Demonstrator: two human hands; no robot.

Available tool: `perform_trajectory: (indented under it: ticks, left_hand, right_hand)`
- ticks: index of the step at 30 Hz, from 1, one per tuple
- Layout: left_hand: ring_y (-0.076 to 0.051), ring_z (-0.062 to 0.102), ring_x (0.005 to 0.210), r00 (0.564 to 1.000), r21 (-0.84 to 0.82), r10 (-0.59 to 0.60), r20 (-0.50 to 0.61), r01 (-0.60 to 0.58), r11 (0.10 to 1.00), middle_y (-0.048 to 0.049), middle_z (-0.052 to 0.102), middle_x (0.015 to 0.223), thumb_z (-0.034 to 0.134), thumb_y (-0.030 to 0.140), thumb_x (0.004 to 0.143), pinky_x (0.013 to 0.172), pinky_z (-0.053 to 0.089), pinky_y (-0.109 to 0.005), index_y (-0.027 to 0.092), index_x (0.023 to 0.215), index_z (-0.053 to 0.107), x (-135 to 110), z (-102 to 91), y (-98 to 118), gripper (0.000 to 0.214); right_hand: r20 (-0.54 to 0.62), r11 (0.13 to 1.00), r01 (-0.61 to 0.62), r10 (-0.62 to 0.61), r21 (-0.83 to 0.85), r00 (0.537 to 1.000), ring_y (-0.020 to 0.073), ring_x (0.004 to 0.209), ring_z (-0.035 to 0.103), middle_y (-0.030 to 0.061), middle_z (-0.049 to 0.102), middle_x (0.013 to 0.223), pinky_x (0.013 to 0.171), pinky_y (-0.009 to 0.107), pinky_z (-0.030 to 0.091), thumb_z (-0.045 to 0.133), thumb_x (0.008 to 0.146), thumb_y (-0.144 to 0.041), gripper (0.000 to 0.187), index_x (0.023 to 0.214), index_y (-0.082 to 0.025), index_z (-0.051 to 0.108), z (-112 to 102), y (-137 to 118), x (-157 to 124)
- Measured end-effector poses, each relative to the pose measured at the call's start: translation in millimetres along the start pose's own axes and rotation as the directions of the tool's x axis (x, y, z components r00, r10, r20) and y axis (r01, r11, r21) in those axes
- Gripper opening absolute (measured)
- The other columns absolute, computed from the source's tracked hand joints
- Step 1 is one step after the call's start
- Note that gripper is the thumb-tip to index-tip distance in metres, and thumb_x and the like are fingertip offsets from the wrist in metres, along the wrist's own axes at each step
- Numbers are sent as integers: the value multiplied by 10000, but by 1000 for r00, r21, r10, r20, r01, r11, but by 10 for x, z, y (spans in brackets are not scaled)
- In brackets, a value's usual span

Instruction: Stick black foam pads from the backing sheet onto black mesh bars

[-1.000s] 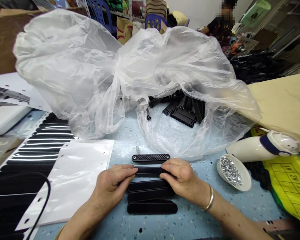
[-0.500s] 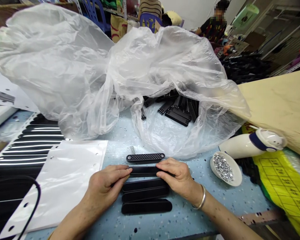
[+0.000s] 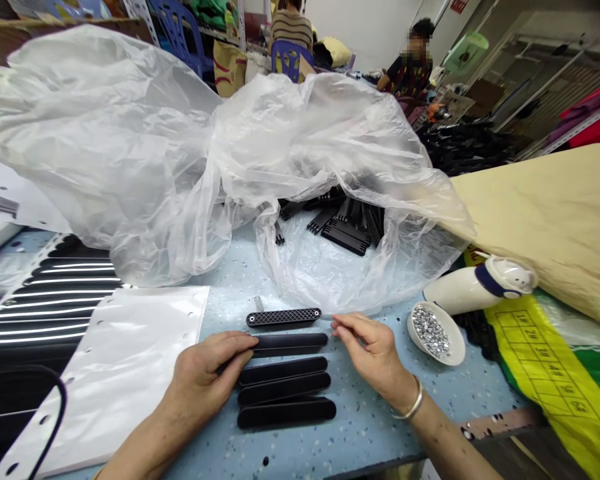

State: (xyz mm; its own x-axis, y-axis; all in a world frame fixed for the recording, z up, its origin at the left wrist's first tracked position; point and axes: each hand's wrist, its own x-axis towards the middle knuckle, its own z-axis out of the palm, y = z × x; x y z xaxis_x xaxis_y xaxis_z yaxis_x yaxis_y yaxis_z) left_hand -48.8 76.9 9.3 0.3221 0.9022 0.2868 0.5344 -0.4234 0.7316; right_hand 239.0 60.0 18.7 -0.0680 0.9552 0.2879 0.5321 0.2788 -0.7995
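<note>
My left hand [image 3: 207, 370] pinches the left end of a long black plastic strip [image 3: 295, 343] with rounded ends, low over the blue speckled table [image 3: 300, 457]. My right hand [image 3: 373, 353] is just off the strip's right end, thumb and fingers slightly apart, with nothing visible between them. Behind the strip lies a black bar [image 3: 285, 317] with a lattice face and a small metal insert at each end. In front, several smooth black strips [image 3: 286, 413] lie roughly parallel.
At the right are a white bowl [image 3: 455, 340] of small shiny metal pieces and a white bottle [image 3: 453, 293] lying tilted. A large clear plastic bag [image 3: 290, 143] with black parts [image 3: 347, 235] spans the back. White punched sheets [image 3: 145, 353] lie left. Two people are beyond.
My right hand has let go of the strip's right end and moved slightly right. My left hand stays on its left end. The view has shifted a little.
</note>
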Motion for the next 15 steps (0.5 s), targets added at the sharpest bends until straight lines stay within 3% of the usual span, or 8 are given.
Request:
perform_trajectory:
  ticks: [4, 8, 10, 12, 15]
  left_hand:
    - [-194, 755, 813, 1000, 52, 7, 4, -8, 999, -15, 792, 916, 585, 221, 850, 736, 615, -274, 234, 990, 733, 35, 30, 5, 205]
    - [-215, 757, 789, 999, 115, 31, 43, -36, 993, -59, 793, 908, 557, 202, 858, 705, 616, -306, 198, 1021, 719, 15, -36, 125, 230]
    - [-233, 749, 883, 996, 165, 84, 26, -87, 982, -95, 778, 1021, 561, 204, 864, 775, 607, -343, 201, 1172, 669, -100, -173, 186, 327]
    - [-290, 669, 1115, 989, 253, 141, 47, -148, 956, -131, 695, 1239, 627, 245, 831, 937, 544, -446, 229, 1347, 553, -312, -369, 175, 522]
    - [-423, 423, 1353, 990, 441, 39, 135, -95, 892, -137, 502, 1461, 743, 289, 666, 1052, 379, -642, 261, 1432, 465, -766, -680, -16, 816]
  right_hand:
    - [76, 993, -26, 35, -111, 996, 135, 555, 610, 24, 651, 651, 521, 235, 502, 592, 892, -259, 177, 844, -161, 730, 165, -4, -2]
    - [83, 984, 44, -30, -175, 996, 140, 547, 574, 10, 584, 586, 536, 247, 484, 522, 928, -245, 337, 619, -175, 639, 246, -73, 30]
    - [63, 983, 84, -74, -164, 995, 162, 587, 608, 31, 623, 637, 566, 270, 511, 479, 953, -227, 309, 717, -174, 671, 174, -131, 5]
    - [-15, 972, 134, -139, -192, 990, 191, 697, 674, 76, 703, 811, 634, 293, 555, 490, 953, -204, 210, 975, -172, 696, 76, -190, -72]
    - [-71, 955, 222, -240, -195, 968, 213, 680, 699, 80, 718, 816, 600, 298, 581, 561, 907, -166, 174, 1018, -197, 691, 51, -307, -309]
